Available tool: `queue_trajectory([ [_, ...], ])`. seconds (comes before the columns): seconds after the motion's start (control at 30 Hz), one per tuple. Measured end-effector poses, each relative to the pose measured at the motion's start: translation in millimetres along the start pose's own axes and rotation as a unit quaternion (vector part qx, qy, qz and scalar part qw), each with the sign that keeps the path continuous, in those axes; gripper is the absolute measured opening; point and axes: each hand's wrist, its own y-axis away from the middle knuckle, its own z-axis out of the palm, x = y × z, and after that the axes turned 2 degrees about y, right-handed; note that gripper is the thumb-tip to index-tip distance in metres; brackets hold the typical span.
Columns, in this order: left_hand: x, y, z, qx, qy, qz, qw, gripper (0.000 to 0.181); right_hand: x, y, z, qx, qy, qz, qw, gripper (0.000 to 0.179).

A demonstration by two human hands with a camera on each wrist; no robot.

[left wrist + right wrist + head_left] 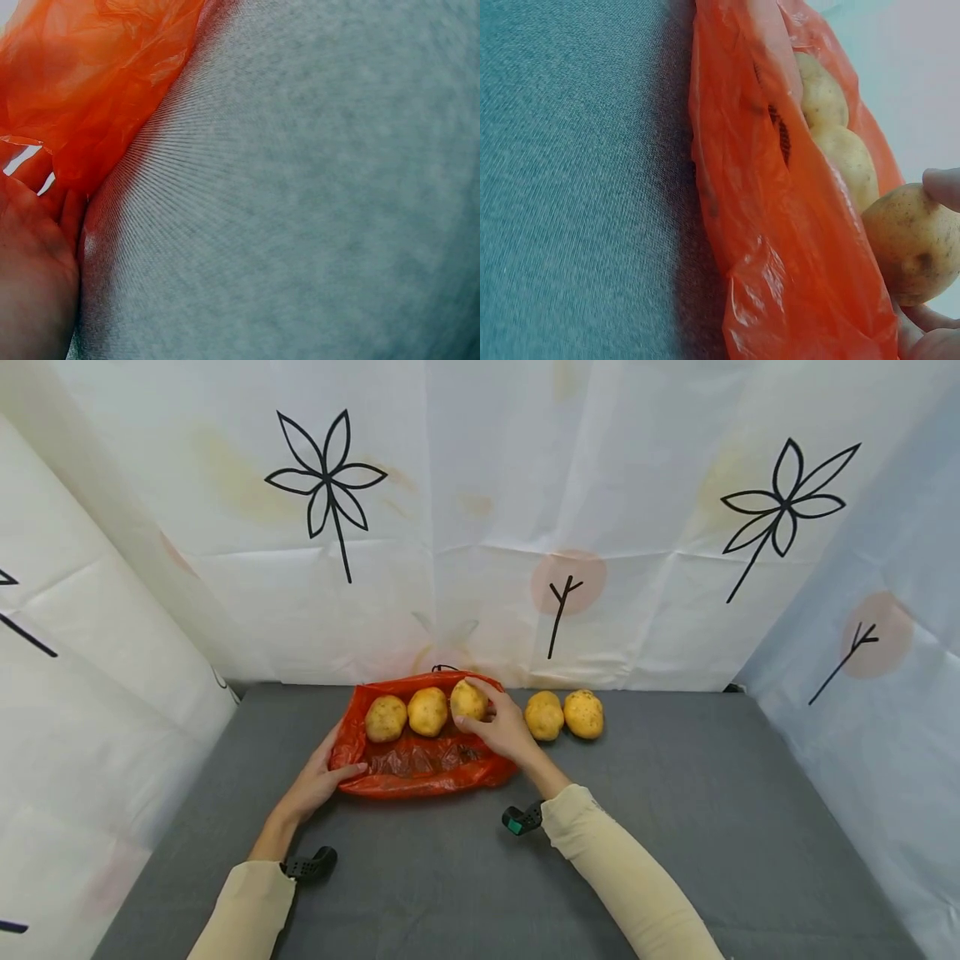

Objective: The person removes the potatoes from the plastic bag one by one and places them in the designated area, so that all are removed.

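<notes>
Bag (429, 783): red crinkly plastic, lying on the grey table (420, 881) with its mouth gaping, up near the back cloth (450, 485).
Left hand (321, 777): holding the bag's left side, thumb hooked over the rim, other fingers outside the plastic.
Right hand (506, 720): got a potato (467, 702) pinched between thumb and fingers at the bag's right end. Can't tell if the bag's taking any of its weight.
Inside: two more, side by side along the back wall – the left potato (386, 719) and the middle potato (427, 712). The held one makes it a row of three.
Outside: a pair on the table, just right of the right hand – the near potato (543, 716) and the far potato (583, 714), touching or almost.
Progress: roughly midway, I'd say. Two lie in the bag with nobody holding them, and a third is at the mouth but not let go.
Left over: the one in hand, plus that outside pair, which neither hand is holding.
</notes>
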Motion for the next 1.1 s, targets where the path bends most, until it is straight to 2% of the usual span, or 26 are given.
queue_trajectory([
  [0.33, 1.9, 1.4, 0.3, -0.002, 0.005, 0.008, 0.9999, 0.09, -7, 7.1, -16, -0.014, -0.026, -0.034, 0.999, 0.069],
  [0.73, 0.1, 0.1, 0.9, 0.001, -0.003, 0.009, 1.0, 0.091, -12, 23.2, -46, -0.012, -0.043, -0.004, 0.999, 0.069],
  [0.97, 1.0, 0.9, 2.0, 0.002, -0.004, 0.004, 1.0, 0.091, -6, 29.4, -69, 0.002, -0.064, -0.027, 0.9976, 0.068],
  [1.1, 2.4, 1.7, 2.3, 0.006, 0.0, 0.002, 1.0, 0.091, -3, 33.4, -81, 0.013, -0.067, -0.017, 0.9975, 0.068],
])
